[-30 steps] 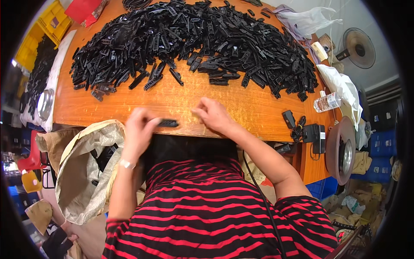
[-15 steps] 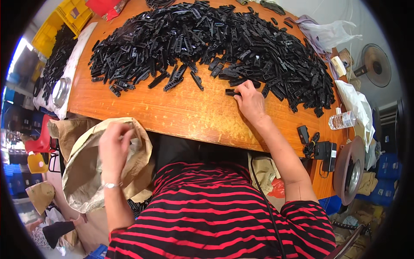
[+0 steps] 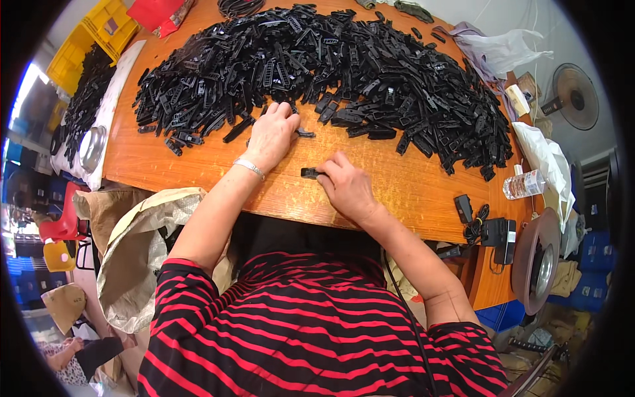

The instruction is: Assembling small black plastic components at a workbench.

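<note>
A wide heap of small, long black plastic pieces [image 3: 278, 66], some with ladder-like slots, covers the far part of the wooden table [image 3: 278, 195]. My left hand [image 3: 272, 135] reaches to the heap's near edge, fingers curled down over loose pieces there; its fingertips are partly hidden. Beside those fingers, one black piece end [image 3: 305, 133] sticks out to the right. Nearer to me, my right hand [image 3: 349, 188] pinches a short black plastic piece [image 3: 309, 173] between thumb and fingers, low over the bare wood.
An open woven sack [image 3: 132, 264] hangs at the table's near left edge. On the right are a clear plastic bottle [image 3: 524, 184], a black adapter with cable [image 3: 497, 231] and a round fan [image 3: 537, 261]. Yellow crates [image 3: 86, 53] stand at the far left.
My left hand has moved from above the sack to the heap's near edge. My right hand has come left and nearer to me, holding its black piece.
</note>
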Demonstrator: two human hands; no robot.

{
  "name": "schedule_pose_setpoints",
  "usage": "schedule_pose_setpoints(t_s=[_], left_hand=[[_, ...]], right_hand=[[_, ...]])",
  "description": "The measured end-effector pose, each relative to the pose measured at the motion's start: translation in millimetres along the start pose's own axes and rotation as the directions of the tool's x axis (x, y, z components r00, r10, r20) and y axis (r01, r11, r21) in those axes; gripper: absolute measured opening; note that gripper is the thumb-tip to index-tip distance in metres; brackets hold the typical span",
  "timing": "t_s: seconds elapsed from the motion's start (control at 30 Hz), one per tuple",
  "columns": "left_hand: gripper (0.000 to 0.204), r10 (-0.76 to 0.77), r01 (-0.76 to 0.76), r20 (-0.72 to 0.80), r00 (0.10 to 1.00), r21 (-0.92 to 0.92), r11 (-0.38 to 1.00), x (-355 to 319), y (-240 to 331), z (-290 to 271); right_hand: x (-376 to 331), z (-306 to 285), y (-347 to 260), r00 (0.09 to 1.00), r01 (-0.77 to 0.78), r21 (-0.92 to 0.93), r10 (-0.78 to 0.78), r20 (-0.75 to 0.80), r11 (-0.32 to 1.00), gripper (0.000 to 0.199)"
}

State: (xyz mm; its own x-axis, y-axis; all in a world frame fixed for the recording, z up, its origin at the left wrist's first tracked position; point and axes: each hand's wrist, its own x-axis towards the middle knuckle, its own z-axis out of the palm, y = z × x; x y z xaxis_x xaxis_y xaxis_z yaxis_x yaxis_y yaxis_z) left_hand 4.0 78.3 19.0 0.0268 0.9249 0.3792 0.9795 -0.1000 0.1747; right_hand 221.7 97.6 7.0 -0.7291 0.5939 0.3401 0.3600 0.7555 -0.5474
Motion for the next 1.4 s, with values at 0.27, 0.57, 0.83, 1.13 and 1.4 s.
schedule_pose_setpoints(t_s=[0.27,0.57,0.83,1.13,1.4], left_hand=[[0.016,-0.095,0.125,0.118,0.988,-0.285,0.950,-10.0,33.4,-28.1],[0.015,-0.363,0.546,0.427,0.828,-0.762,0.350,-40.5,40.4,-10.4],[0.017,-0.512,0.603,0.387,0.767,-0.706,0.371,-48.8,49.3,-0.3],[0.017,-0.515,0.611,0.377,0.770,-0.666,0.428,-49.9,51.3,9.4],[0.023,-0.480,0.618,0.389,0.786,-0.469,0.631,-38.6,49.7,0.0]], right_hand=[[31.1,-16.6,-1.5,0.977,-0.004,0.073,0.019,-0.211,0.997,0.027],[18.3,-14.3,13.6,0.878,-0.465,0.640,0.409,0.247,0.612,0.010],[16.2,-10.0,12.3,0.826,-0.564,0.494,0.467,0.316,0.662,0.019],[19.5,-4.7,22.7,0.832,-0.550,0.382,0.446,0.331,0.743,0.024],[31.3,-10.7,19.6,0.805,-0.557,0.215,0.458,0.378,0.802,0.023]])
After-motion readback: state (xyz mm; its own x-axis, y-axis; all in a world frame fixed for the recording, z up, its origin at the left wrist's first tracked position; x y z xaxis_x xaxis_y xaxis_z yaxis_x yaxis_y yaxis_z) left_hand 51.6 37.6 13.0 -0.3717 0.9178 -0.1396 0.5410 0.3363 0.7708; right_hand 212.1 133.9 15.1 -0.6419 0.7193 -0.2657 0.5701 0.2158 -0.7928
